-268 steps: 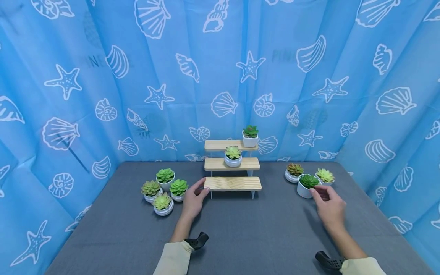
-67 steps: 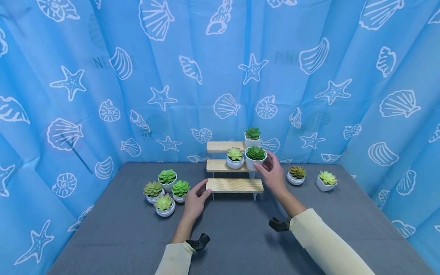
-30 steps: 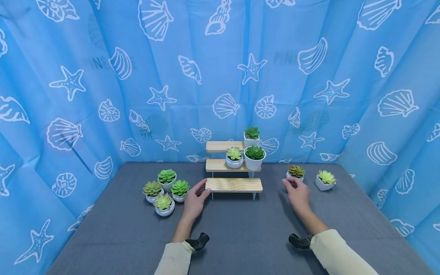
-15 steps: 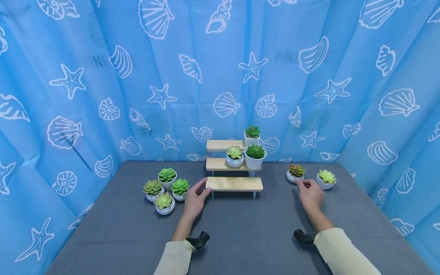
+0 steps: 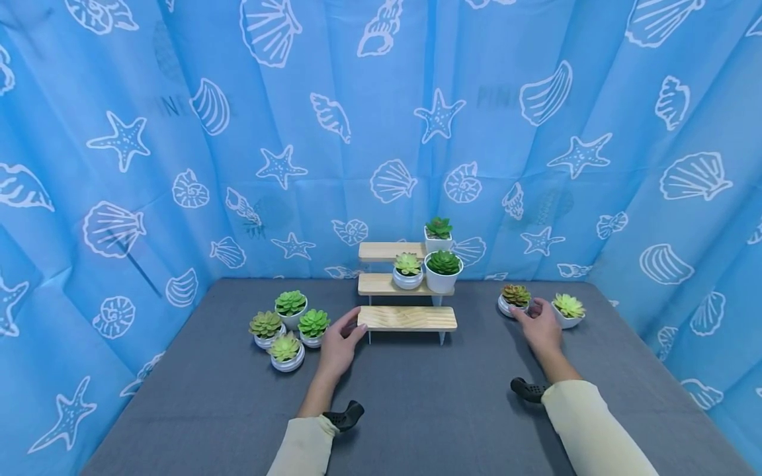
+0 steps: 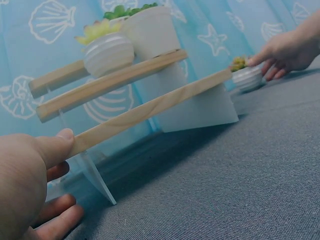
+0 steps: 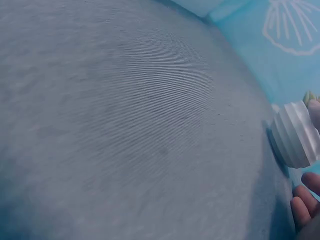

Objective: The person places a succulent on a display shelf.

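My left hand [image 5: 338, 347] pinches the left end of the lowest board [image 6: 150, 111] of a three-tier wooden display stand [image 5: 407, 318], thumb on the board's end. On the stand's right half, a square-potted succulent [image 5: 438, 233] tops the upper tier. A pale green succulent [image 5: 407, 270] and a dark green one in a larger white pot [image 5: 442, 272] share the middle tier. To the right, my right hand [image 5: 540, 330] has thumb and fingers around a reddish succulent in a ribbed white pot [image 5: 514, 301], which stands on the table. Only part of this grasp shows in the right wrist view [image 7: 295, 135].
Several green potted succulents [image 5: 288, 330] cluster left of my left hand. A yellow-green succulent in a white pot [image 5: 568, 311] stands just right of my right hand. A blue shell-patterned curtain [image 5: 321, 152] hangs behind the grey cloth-covered table [image 5: 428, 403].
The dark green succulent went from the right of the table to the middle tier, and my right hand released it. That hand then moved right to the reddish succulent. My left hand stayed put.
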The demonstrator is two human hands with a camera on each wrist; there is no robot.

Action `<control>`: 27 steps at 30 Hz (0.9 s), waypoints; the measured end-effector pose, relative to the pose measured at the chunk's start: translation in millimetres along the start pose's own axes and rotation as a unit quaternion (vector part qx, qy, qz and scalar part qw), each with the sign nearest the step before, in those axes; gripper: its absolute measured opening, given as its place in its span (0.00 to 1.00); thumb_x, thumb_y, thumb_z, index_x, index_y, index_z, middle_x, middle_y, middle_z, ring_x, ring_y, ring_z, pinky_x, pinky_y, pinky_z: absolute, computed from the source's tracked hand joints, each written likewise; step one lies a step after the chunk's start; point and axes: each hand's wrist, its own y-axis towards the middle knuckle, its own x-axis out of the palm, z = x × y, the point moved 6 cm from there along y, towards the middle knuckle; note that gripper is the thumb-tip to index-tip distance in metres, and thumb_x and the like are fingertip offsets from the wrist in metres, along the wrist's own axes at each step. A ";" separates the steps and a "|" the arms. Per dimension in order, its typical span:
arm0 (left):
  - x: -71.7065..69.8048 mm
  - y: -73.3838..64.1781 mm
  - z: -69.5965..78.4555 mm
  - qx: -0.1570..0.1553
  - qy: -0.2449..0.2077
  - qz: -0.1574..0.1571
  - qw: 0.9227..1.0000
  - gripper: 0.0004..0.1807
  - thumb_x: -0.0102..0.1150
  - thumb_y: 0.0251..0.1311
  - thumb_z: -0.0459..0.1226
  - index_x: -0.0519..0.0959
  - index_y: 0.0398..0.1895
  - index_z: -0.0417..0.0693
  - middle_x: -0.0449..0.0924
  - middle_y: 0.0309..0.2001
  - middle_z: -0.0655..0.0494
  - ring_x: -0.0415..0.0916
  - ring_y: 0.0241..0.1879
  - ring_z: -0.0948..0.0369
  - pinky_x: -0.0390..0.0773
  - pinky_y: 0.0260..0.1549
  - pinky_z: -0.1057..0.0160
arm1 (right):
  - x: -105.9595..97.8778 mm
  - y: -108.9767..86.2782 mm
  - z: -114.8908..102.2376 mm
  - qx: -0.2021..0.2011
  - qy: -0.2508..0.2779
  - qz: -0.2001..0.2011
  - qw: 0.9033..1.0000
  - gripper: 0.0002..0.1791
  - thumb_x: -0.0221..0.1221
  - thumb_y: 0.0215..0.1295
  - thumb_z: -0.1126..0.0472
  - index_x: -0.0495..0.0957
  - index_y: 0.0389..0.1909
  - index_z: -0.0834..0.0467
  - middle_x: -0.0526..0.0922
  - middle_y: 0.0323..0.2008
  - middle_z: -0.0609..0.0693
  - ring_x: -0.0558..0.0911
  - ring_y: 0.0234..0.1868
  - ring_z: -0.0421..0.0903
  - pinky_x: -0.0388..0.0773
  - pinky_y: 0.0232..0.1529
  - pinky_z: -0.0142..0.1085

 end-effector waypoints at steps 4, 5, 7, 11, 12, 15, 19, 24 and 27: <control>-0.2 -0.2 -0.7 -0.001 -0.002 0.000 1.000 0.24 0.60 0.66 0.41 0.74 0.65 0.53 0.77 0.59 0.53 0.72 0.59 0.54 0.74 0.55 0.52 | 2.9 8.1 0.3 0.004 0.001 -0.015 1.000 0.45 0.57 0.68 0.44 0.51 0.73 0.68 0.62 0.66 0.71 0.63 0.67 0.65 0.64 0.63 0.56; 0.1 -0.2 -1.3 -0.002 -0.003 -0.001 1.000 0.24 0.60 0.66 0.41 0.74 0.65 0.52 0.77 0.59 0.52 0.72 0.59 0.54 0.74 0.55 0.52 | 3.4 9.0 0.0 0.003 0.000 -0.016 1.000 0.44 0.57 0.68 0.45 0.51 0.72 0.68 0.62 0.66 0.71 0.63 0.66 0.65 0.64 0.63 0.56; 0.5 -0.2 -1.6 -0.002 -0.003 -0.003 1.000 0.24 0.60 0.66 0.40 0.74 0.65 0.51 0.77 0.59 0.52 0.72 0.59 0.54 0.74 0.55 0.51 | 4.0 10.5 -0.3 0.001 0.000 -0.017 1.000 0.43 0.58 0.68 0.46 0.52 0.72 0.69 0.62 0.66 0.72 0.63 0.66 0.65 0.64 0.63 0.56; 1.1 0.1 -2.7 -0.008 -0.003 -0.004 1.000 0.24 0.60 0.66 0.41 0.74 0.65 0.52 0.77 0.59 0.53 0.72 0.60 0.55 0.74 0.55 0.52 | 4.8 11.2 -2.6 -0.003 -0.005 -0.025 1.000 0.42 0.58 0.68 0.48 0.53 0.71 0.70 0.62 0.65 0.72 0.63 0.65 0.66 0.63 0.62 0.56; 1.0 0.3 -2.5 -0.010 -0.003 -0.004 1.000 0.24 0.60 0.66 0.41 0.74 0.66 0.52 0.77 0.59 0.53 0.72 0.59 0.55 0.74 0.55 0.52 | 5.1 11.4 -3.3 -0.004 -0.008 -0.027 1.000 0.43 0.58 0.68 0.48 0.53 0.71 0.70 0.62 0.65 0.72 0.63 0.65 0.66 0.63 0.62 0.57; 0.5 0.9 -3.3 -0.015 -0.003 -0.002 1.000 0.25 0.61 0.66 0.41 0.74 0.66 0.52 0.77 0.59 0.54 0.72 0.59 0.56 0.74 0.55 0.53 | 5.8 12.0 -5.9 -0.008 -0.016 -0.032 0.999 0.42 0.58 0.68 0.48 0.53 0.71 0.70 0.61 0.66 0.73 0.62 0.66 0.66 0.62 0.63 0.57; 1.6 1.0 -2.0 -0.012 0.000 -0.003 1.000 0.24 0.61 0.66 0.40 0.74 0.65 0.52 0.77 0.59 0.54 0.72 0.59 0.56 0.74 0.55 0.53 | 4.0 12.2 -6.4 -0.012 -0.026 -0.034 0.999 0.42 0.59 0.67 0.48 0.56 0.70 0.70 0.63 0.65 0.72 0.63 0.65 0.66 0.62 0.63 0.57; 1.7 0.4 -1.4 -0.012 -0.001 -0.004 1.000 0.24 0.61 0.66 0.41 0.74 0.66 0.52 0.77 0.59 0.53 0.72 0.59 0.55 0.75 0.55 0.53 | 3.5 11.0 -5.8 -0.023 -0.030 -0.036 0.999 0.41 0.61 0.66 0.48 0.58 0.69 0.70 0.65 0.64 0.72 0.65 0.64 0.66 0.64 0.62 0.57; 0.5 -0.3 -1.2 -0.009 0.002 -0.001 1.000 0.25 0.61 0.66 0.41 0.73 0.66 0.51 0.77 0.59 0.53 0.73 0.59 0.55 0.75 0.54 0.53 | 3.8 8.3 -6.1 -0.038 -0.032 -0.043 0.998 0.41 0.61 0.66 0.49 0.59 0.68 0.71 0.66 0.62 0.72 0.67 0.63 0.66 0.65 0.61 0.57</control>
